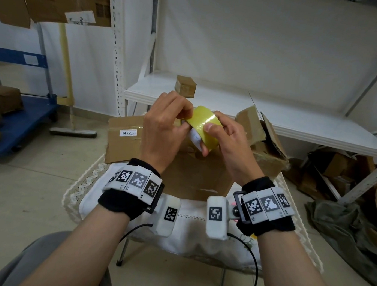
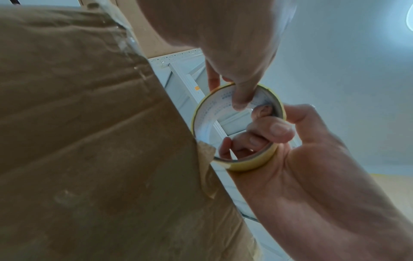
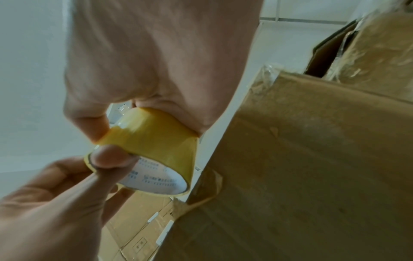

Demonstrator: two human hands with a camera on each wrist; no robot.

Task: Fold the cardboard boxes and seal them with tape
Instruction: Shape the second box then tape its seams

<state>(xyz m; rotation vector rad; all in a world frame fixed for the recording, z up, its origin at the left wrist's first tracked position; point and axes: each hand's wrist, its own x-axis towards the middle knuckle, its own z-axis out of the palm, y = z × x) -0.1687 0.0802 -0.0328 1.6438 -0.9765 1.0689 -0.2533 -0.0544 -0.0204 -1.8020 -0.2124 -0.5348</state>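
Both hands hold a yellow tape roll (image 1: pixel 203 122) above a brown cardboard box (image 1: pixel 192 176) that stands on a small cloth-covered table (image 1: pixel 190 234). My left hand (image 1: pixel 183 120) pinches the roll's wall at its left rim, thumb inside the white core (image 2: pixel 240 100). My right hand (image 1: pixel 206 139) grips the roll with fingers through the core (image 2: pixel 266 130) and its thumb on the outer face. From the right wrist the roll (image 3: pixel 156 141) shows in front of the box's taped side (image 3: pixel 301 159). The left wrist view has the box (image 2: pixel 89 141) filling its left half.
A white shelf (image 1: pixel 241 108) runs behind the table with a small taped box (image 1: pixel 185 85) on it. Crumpled boxes (image 1: pixel 263 143) lie right of the table, a labelled flat box (image 1: pixel 123 138) lies left. A blue cart (image 1: pixel 24 120) and a floor squeegee (image 1: pixel 72 131) stand further left.
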